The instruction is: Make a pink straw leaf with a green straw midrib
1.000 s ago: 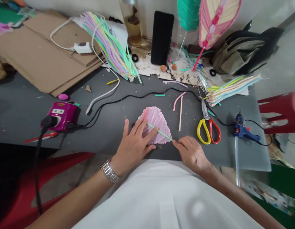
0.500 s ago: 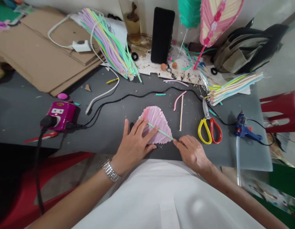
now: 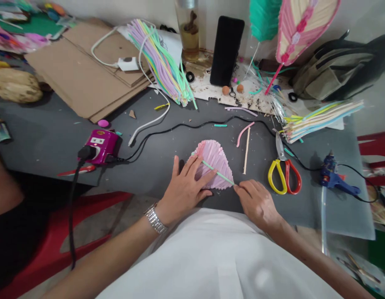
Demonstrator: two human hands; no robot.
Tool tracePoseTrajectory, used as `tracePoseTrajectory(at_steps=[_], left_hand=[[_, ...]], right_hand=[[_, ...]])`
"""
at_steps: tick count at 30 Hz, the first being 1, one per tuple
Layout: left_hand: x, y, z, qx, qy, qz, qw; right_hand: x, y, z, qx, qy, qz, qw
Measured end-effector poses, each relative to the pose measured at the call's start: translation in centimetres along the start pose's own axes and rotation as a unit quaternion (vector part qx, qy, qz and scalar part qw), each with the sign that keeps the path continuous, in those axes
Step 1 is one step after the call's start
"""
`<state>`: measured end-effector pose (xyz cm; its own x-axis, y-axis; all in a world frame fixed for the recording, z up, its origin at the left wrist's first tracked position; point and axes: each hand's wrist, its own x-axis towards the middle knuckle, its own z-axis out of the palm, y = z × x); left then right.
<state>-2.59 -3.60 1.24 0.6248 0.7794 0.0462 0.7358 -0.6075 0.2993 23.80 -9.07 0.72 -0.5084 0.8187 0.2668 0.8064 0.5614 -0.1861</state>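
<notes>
A leaf-shaped piece of pink and lilac pipe cleaners (image 3: 222, 159) lies flat on the grey table. Across it runs a mint green pipe cleaner (image 3: 224, 177), from the upper left edge to the pointed right end. My left hand (image 3: 186, 182) rests on the leaf's left part with fingers spread, pressing the leaf and the green strip. At the pointed tip, my right hand (image 3: 256, 201) is closed, its thumb and forefinger pinching the green strip's end.
Scissors (image 3: 280, 166) and a blue glue gun (image 3: 331, 174) lie right. Pipe cleaner bundles (image 3: 167, 68), a phone (image 3: 226, 52) and cardboard (image 3: 77, 74) are behind. A black cord (image 3: 192, 123) crosses the table to a purple socket box (image 3: 101, 145). A person's arm (image 3: 4, 187) shows at left.
The view has shifted left, so everything appears farther right, and another person's arm now shows at the left edge. Both hands keep their places on the leaf and strip.
</notes>
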Motion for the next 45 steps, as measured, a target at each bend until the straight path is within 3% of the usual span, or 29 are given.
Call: tracePoseTrajectory(at_steps=[11, 22, 25, 30, 34, 37, 41, 45], left_hand=[[-0.5, 0.3, 0.8, -0.038, 0.032, -0.032, 0.998], [-0.5, -0.1, 0.5, -0.044, 0.014, -0.027, 0.999], [-0.4, -0.8, 0.4, -0.07, 0.041, -0.036, 0.996], [1.1, -2.9, -0.2, -0.17, 0.148, -0.184, 0.957], [3.2, -3.9, -0.8, -0.267, 0.115, -0.262, 0.92], [4.4, -3.1, -1.1, -0.258, 0.111, -0.247, 0.927], [5.3, -1.1, -0.8, -0.188, 0.211, -0.209, 0.936], [6.1, -0.2, -0.4, -0.296, 0.208, -0.187, 0.913]], right_hand=[[0.2, 0.5, -0.1, 0.005, -0.023, -0.034, 0.999], [0.1, 0.8, 0.1, 0.013, -0.031, -0.03, 0.999], [0.0, 0.8, 0.2, 0.015, -0.031, -0.025, 0.999], [0.3, 0.8, 0.0, 0.012, -0.02, -0.036, 0.999], [0.6, 0.7, -0.1, 0.01, -0.011, -0.039, 0.999], [0.7, 0.5, -0.2, 0.013, -0.011, -0.035, 0.999], [0.7, 0.5, -0.3, 0.026, -0.012, -0.033, 0.999], [0.7, 0.5, -0.3, 0.03, -0.014, -0.025, 0.999]])
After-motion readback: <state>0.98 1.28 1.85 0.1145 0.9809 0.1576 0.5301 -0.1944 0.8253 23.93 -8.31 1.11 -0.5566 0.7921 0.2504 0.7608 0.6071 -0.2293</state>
